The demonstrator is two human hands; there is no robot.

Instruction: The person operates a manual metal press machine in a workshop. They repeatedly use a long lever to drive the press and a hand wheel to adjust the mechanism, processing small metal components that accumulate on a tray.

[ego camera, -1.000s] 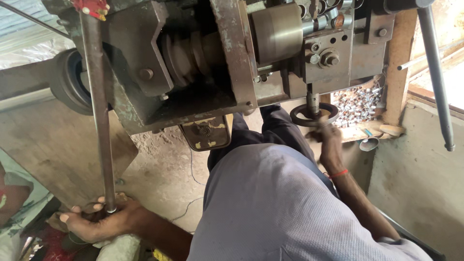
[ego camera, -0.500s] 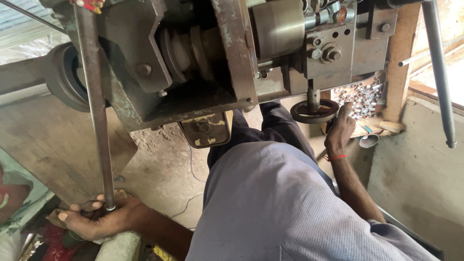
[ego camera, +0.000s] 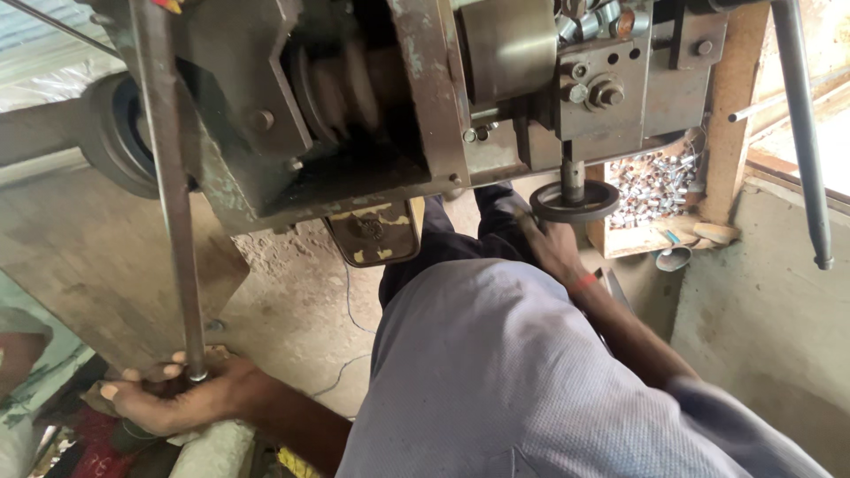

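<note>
I look down over my grey shirt at a worn metal lathe-like machine [ego camera: 354, 115]. My left hand [ego camera: 168, 398] at the lower left is wrapped around the bottom end of a long steel lever rod [ego camera: 168, 195] that runs up to the machine's top left. My right hand [ego camera: 549, 243] reaches forward under the machine and touches the near rim of a small black handwheel [ego camera: 575, 202] on a vertical shaft; its fingers are partly hidden by the wheel. A red band circles my right wrist.
A wooden tray [ego camera: 655, 239] holding several small shiny metal parts sits right of the handwheel. A second steel rod [ego camera: 801, 133] hangs at the far right. A dark rubber wheel [ego camera: 124, 133] sticks out on the machine's left. Dusty concrete floor [ego camera: 292, 310] lies below.
My right hand has moved from beside the handwheel, to its right, back under its near rim. My left hand has stayed on the rod's lower end. The view has shifted slightly.
</note>
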